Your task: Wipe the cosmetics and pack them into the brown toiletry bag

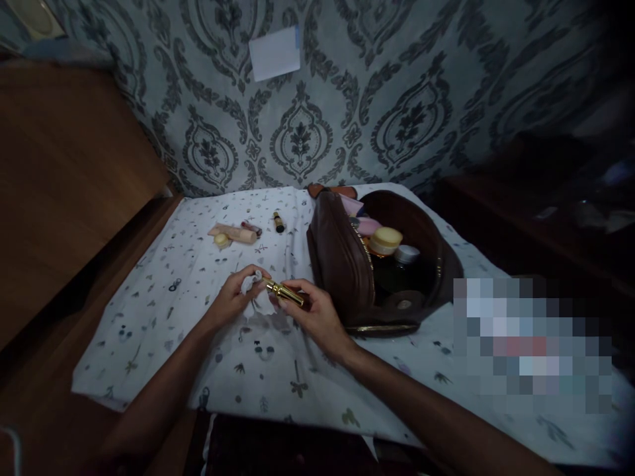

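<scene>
Gold lipstick tube [284, 292] clamped in right hand [312, 314], held just above the cloth-covered desk [163, 311], near centre, just left of the open brown toiletry bag [342, 264]. Left hand [235, 294] closed on a white tissue [252, 285] pressed to the tube's far-left end. Looks mid-wipe: only that end covered, barrel bare. Beige tube [235, 233] and small dark bottle [278, 222] laid out far left; jars [385, 240] in the bag. Long axis near level, far-left to near-right, tip toward the tissue.
</scene>
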### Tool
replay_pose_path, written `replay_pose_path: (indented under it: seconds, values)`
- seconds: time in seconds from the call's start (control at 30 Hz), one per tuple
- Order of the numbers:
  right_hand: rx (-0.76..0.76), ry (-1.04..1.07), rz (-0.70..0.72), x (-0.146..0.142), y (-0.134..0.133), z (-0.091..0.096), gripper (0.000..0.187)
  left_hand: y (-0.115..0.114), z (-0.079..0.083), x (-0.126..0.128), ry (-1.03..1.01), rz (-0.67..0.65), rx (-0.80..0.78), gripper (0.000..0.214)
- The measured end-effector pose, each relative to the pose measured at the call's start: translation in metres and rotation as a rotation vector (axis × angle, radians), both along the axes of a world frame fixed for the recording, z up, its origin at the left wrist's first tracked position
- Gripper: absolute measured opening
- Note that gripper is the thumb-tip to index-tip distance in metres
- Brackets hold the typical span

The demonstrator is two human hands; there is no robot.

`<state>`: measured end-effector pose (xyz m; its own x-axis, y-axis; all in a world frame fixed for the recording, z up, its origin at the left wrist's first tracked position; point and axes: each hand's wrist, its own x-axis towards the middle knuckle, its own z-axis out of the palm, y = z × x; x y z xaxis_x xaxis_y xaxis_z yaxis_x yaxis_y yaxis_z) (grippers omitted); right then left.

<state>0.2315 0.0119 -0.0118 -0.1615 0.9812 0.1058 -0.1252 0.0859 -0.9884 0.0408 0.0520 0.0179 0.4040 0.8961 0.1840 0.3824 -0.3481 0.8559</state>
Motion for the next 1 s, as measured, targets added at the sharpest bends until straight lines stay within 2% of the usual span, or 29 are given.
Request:
replay_pose_path:
  seconds: [0.2, 0.43, 0.63, 0.7, 0.8, 0.9, 1.0]
  values:
    - [0.023, 0.013, -0.025, -0.001, 0.002, -0.005, 0.032, -0.001, 0.000, 0.002, 0.065, 0.023, 0.030, 0.033]
    - [0.019, 0.042, -0.033, 0.002, 0.002, -0.003, 0.035, 0.001, -0.005, -0.001, 0.043, 0.084, 0.047, 0.033]
    - [-0.112, 0.143, -0.055, 0.000, 0.003, -0.013, 0.060, 0.001, -0.005, -0.001, 0.012, 0.128, 0.039, 0.033]
    - [-0.166, 0.180, -0.025, -0.001, 0.004, -0.011, 0.061, 0.001, -0.004, -0.001, 0.007, 0.119, 0.039, 0.032]
    - [-0.243, 0.265, 0.066, -0.003, 0.004, -0.004, 0.050, 0.001, -0.004, -0.001, 0.016, 0.096, 0.055, 0.031]
    - [-0.309, 0.354, 0.163, -0.002, 0.004, 0.000, 0.051, 0.001, -0.005, -0.001, 0.043, 0.100, 0.056, 0.032]
    - [-0.327, 0.333, 0.195, -0.001, 0.005, -0.001, 0.047, 0.002, -0.006, -0.002, 0.056, 0.099, 0.057, 0.034]
